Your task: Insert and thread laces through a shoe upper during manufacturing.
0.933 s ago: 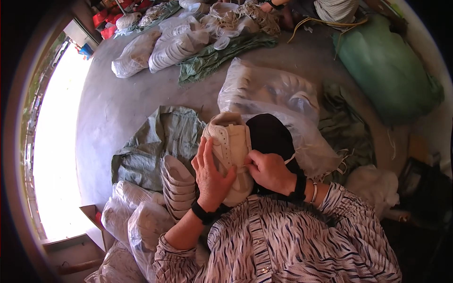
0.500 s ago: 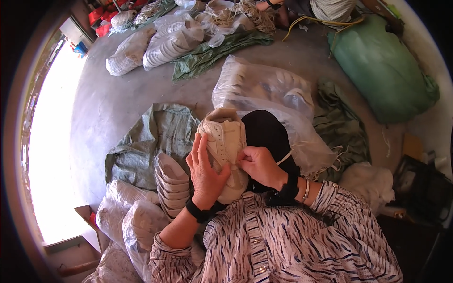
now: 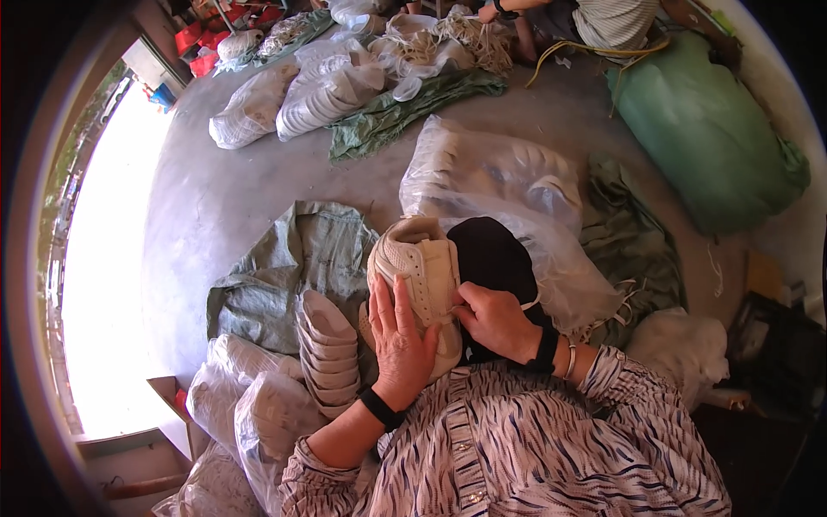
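A cream lace-up shoe (image 3: 416, 263) rests in front of my body, its opening away from me and its row of eyelets facing up. My left hand (image 3: 400, 340) steadies it, fingers stretched along its left side and thumb across the front. At the shoe's right edge, the thumb and index finger of my right hand (image 3: 500, 320) are pinched together. A thin pale shoelace (image 3: 531, 304) shows beyond that hand; the part between the fingertips is hidden. Black cloth (image 3: 491, 254) lies under and beside the shoe.
Nested shoe uppers (image 3: 329, 353) stand left of my hand, near plastic-wrapped bundles (image 3: 271, 414). Ahead is a clear bag of shoes (image 3: 495, 168); a grey-green woven sack (image 3: 293, 250) lies left. A large green sack (image 3: 706, 133) and another person (image 3: 607, 26) are at the far right.
My right hand has moved from the shoe's middle to its right edge. My left hand has slid a little toward me along the shoe. The whole view has shifted slightly.
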Available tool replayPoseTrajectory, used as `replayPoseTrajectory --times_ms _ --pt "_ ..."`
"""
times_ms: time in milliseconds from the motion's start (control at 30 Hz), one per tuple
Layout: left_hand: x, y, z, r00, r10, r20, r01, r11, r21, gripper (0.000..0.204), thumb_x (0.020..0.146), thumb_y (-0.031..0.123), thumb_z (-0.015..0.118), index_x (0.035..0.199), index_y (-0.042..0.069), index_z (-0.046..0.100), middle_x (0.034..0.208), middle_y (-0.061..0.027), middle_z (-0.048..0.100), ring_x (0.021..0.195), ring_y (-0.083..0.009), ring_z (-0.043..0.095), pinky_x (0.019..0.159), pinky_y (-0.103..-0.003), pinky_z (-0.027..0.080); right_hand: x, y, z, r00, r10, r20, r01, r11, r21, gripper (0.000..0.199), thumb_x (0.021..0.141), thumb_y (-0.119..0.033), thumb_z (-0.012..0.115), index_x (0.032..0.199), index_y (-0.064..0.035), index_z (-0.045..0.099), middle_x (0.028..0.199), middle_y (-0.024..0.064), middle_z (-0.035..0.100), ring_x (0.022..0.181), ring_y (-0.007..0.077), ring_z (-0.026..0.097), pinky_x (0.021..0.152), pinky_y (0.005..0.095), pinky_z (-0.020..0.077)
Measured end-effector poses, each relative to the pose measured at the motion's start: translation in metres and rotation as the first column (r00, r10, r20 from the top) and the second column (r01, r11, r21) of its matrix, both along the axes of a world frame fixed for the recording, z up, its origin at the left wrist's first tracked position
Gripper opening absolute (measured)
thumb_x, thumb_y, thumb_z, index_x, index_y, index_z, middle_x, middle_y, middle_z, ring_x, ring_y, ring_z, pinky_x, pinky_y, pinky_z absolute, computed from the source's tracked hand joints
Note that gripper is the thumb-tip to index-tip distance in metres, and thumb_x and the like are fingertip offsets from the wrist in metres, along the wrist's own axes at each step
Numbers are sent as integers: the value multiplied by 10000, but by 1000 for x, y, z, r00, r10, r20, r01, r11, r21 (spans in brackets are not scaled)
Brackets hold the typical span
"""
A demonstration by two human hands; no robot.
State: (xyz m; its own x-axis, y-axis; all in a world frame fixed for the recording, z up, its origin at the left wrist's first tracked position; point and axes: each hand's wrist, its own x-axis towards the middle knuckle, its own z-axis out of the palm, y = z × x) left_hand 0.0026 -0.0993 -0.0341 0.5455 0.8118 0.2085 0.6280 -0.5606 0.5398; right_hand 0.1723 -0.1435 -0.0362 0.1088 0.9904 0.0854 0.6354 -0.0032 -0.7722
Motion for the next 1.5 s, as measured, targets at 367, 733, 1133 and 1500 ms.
replayPoseTrajectory --times_ms 367,733,1133,1500 --pt "-9 22 16 994 -86 -61 97 973 210 586 723 146 680 1280 136 497 1378 -195 314 1269 -356 316 1043 -503 243 2 12 -2 963 13 -268 -23 999 -34 74 805 -84 580 847 -25 590 770 174 624 687 339 615 596 384 487" --pt "1 29 40 830 -212 -516 374 898 233 132 678 149 609 808 136 587 799 -1 526 856 -193 535 840 -357 384 -3 12 4 942 73 -328 -140 972 -187 158 801 -163 623 835 -9 623 750 189 626 692 314 641 590 340 490" --pt "-15 32 43 900 -265 -347 269 962 -36 205 765 99 541 957 28 555 866 -126 534 851 -268 579 590 -336 520 39 15 28 947 167 -275 -250 921 -301 234 810 -204 638 911 6 621 749 169 646 717 281 663 609 351 498" --pt "-25 37 20 834 -171 525 420 813 -404 230 917 254 533 888 63 659 673 -1 570 602 -91 553 513 -220 417 65 13 19 746 574 -337 -639 760 -122 267 861 -241 569 872 15 642 883 139 662 708 189 627 616 335 498"
